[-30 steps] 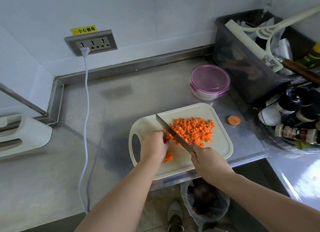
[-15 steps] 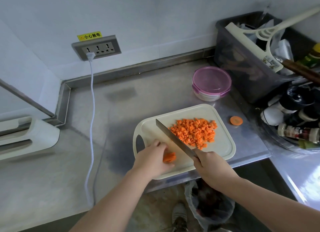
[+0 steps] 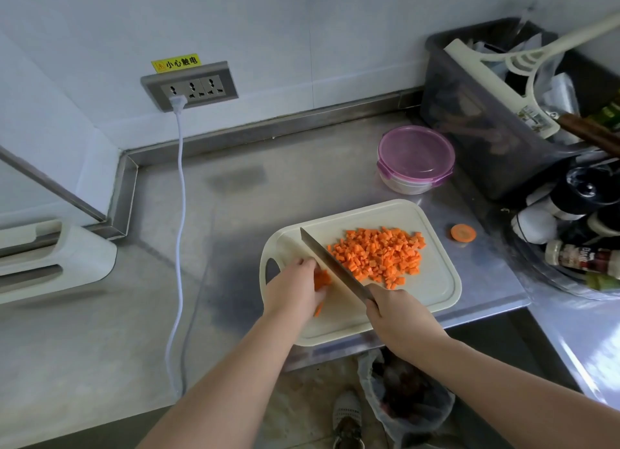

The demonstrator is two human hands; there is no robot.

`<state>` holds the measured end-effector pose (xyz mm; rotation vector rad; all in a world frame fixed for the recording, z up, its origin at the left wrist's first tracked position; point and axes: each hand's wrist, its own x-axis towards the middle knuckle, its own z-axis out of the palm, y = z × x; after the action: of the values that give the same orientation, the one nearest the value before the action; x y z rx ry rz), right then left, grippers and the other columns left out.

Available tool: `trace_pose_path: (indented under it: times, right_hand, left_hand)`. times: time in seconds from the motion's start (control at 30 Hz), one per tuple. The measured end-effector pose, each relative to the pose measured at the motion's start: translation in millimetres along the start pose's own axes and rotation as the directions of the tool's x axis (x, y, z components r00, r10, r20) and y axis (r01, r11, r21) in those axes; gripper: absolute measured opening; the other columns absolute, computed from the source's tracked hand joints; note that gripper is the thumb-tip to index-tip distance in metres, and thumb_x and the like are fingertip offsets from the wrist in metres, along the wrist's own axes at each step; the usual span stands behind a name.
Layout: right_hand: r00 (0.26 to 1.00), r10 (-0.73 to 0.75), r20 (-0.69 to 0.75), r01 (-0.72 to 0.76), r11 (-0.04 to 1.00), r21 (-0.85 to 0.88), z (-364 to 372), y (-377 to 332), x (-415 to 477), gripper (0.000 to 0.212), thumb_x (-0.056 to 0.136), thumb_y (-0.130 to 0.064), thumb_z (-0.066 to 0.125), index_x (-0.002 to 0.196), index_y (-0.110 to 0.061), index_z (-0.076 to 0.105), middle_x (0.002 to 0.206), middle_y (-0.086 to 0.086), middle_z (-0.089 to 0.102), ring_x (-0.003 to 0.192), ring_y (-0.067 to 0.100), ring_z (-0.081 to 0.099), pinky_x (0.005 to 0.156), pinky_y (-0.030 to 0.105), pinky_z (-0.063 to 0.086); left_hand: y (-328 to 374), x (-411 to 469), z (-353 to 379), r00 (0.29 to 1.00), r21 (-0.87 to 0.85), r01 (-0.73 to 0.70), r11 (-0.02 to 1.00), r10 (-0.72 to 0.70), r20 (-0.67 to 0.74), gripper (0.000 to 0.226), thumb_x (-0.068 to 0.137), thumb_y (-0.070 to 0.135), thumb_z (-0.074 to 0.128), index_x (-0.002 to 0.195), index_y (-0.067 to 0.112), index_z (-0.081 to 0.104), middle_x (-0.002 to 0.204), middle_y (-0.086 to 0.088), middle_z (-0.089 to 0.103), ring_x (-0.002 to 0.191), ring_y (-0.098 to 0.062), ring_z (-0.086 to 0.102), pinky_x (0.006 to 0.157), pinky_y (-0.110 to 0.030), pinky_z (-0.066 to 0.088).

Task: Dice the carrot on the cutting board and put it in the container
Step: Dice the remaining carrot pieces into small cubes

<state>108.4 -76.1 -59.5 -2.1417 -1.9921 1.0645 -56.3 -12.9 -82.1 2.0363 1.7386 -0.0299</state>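
White appliance (image 3: pixel 50 257): far left on the table (image 3: pixel 235 213), partly cut off by the frame edge.
Wall socket (image 3: pixel 189 86): on the wall above the table's back left corner, under a yellow warning label; a white plug sits in its left outlet.
White cable (image 3: pixel 179 213): hangs from the plug, runs forward across the table and drops over the front edge.
Left hand (image 3: pixel 295 287): on the left part of the cutting board (image 3: pixel 436 280), fingers curled down over the uncut carrot piece (image 3: pixel 322 279), holding it against the board.
Uncut carrot piece: mostly hidden under the left hand, just left of the blade.
Cutting board: pale, with a handle hole at its left end; it lies at the table's front edge.
Knife (image 3: pixel 332 260): the blade slants from the board's far left toward the near right, between the uncut piece and the pile. Whether its edge touches the board cannot be told.
Right hand (image 3: pixel 399 317): fingers wrapped round the knife handle, over the board's near edge.
Diced carrot (image 3: pixel 379 255): a loose pile on the board, just right of the blade.
Container (image 3: pixel 416 160): round, with its purple lid on; it stands on the table beyond the board, apart from it.
Carrot end slice (image 3: pixel 463 232): flat on the table, just right of the board.
Grey bin (image 3: pixel 486 119): back right, with a white plastic tool sticking out of it.
Bottles (image 3: pixel 583 257): far right, crowded together.
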Motion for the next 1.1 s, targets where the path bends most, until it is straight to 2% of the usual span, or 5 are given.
trace_pose_path:
  times: [0.27, 0.6, 0.73, 0.87, 1.1]
  right_hand:
    - [1.000, 0.020, 0.015, -0.020, 0.999, -0.032, 8, -3, 6, 0.025, 0.102, -0.026, 0.030, 0.112, -0.018, 0.051, 0.088, 0.002, 0.060, 0.081, 0.022, 0.059, 0.073, 0.038, 0.053]
    - [1.000, 0.019, 0.014, -0.019, 1.000, -0.008, 9, -4, 5, 0.029, 0.103, -0.027, 0.030, 0.119, -0.019, 0.052, 0.095, 0.001, 0.061, 0.083, 0.017, 0.060, 0.074, 0.033, 0.053]
    - [1.000, 0.027, 0.003, -0.027, 1.000, 0.002, 7, -2, 5, 0.025, 0.102, -0.027, 0.031, 0.108, -0.018, 0.053, 0.087, 0.000, 0.060, 0.080, 0.017, 0.059, 0.074, 0.037, 0.054]
    - [1.000, 0.028, -0.002, -0.028, 1.000, -0.001, 6, -2, 6, 0.019, 0.102, -0.026, 0.031, 0.100, -0.019, 0.049, 0.082, -0.002, 0.055, 0.077, 0.017, 0.056, 0.068, 0.031, 0.047]
    - [1.000, 0.028, -0.002, -0.028, 1.000, -0.005, 5, -2, 5, 0.018, 0.102, -0.026, 0.032, 0.099, -0.020, 0.048, 0.078, -0.005, 0.052, 0.075, 0.014, 0.055, 0.064, 0.027, 0.043]
  left_hand:
    - [-16, -2, -1, 0.991, -0.136, -0.022, 0.991, 0.040, 0.129, 0.057, 0.079, 0.023, 0.075, 0.131, 0.018, 0.051, 0.126, -0.001, 0.046, 0.111, -0.021, 0.054, 0.097, -0.035, 0.044]
    - [-16, -8, -1, 1.000, -0.263, -0.009, 0.965, 0.001, -0.028, 0.033, 0.086, 0.016, 0.068, 0.118, 0.017, 0.060, 0.118, 0.002, 0.054, 0.102, -0.016, 0.059, 0.088, -0.026, 0.047]
    - [-16, -26, -3, 0.996, -0.070, 0.015, 0.997, -0.021, -0.088, 0.020, 0.086, 0.040, 0.065, 0.096, 0.024, 0.058, 0.097, 0.011, 0.051, 0.084, -0.010, 0.056, 0.066, -0.025, 0.042]
    - [-12, -36, 5, 1.000, 0.021, -0.021, 1.000, 0.021, -0.002, 0.017, 0.090, 0.039, 0.058, 0.101, 0.026, 0.064, 0.101, 0.011, 0.058, 0.090, -0.010, 0.059, 0.068, -0.025, 0.044]
    - [-4, -34, 13, 0.994, 0.041, -0.096, 0.995, 0.098, -0.056, 0.016, 0.093, 0.032, 0.054, 0.102, 0.025, 0.064, 0.106, 0.008, 0.063, 0.092, -0.011, 0.062, 0.070, -0.023, 0.045]
